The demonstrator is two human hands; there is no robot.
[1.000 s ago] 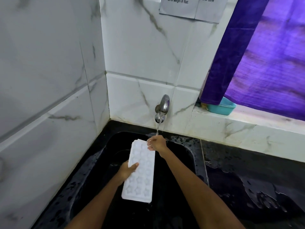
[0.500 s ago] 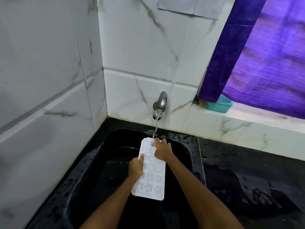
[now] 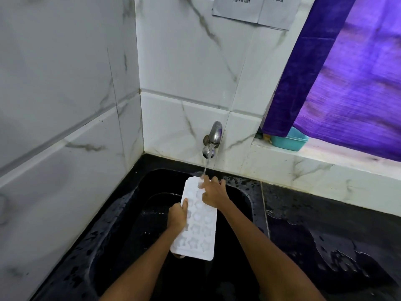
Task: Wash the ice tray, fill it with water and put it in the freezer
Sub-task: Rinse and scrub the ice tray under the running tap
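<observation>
A white ice tray point(image 3: 200, 231) with star-shaped and round cells is held lengthwise over the black sink point(image 3: 134, 218), its far end under a thin stream of water from the steel wall tap point(image 3: 213, 137). My left hand point(image 3: 178, 217) grips the tray's left long edge at mid-length, thumb on top. My right hand point(image 3: 213, 193) lies over the tray's far right part with fingers spread onto the cells near where the water lands.
White marble-look tiles close the left and back sides. A wet black counter point(image 3: 325, 231) extends to the right of the sink. A teal plastic tub point(image 3: 289, 141) sits on the window ledge under a purple curtain point(image 3: 338, 72). A paper note point(image 3: 256, 9) hangs above.
The tray has shifted right and its far end has come under the stream. My right hand went from holding the far corner to lying across the top cells; my left hand slid along the left edge.
</observation>
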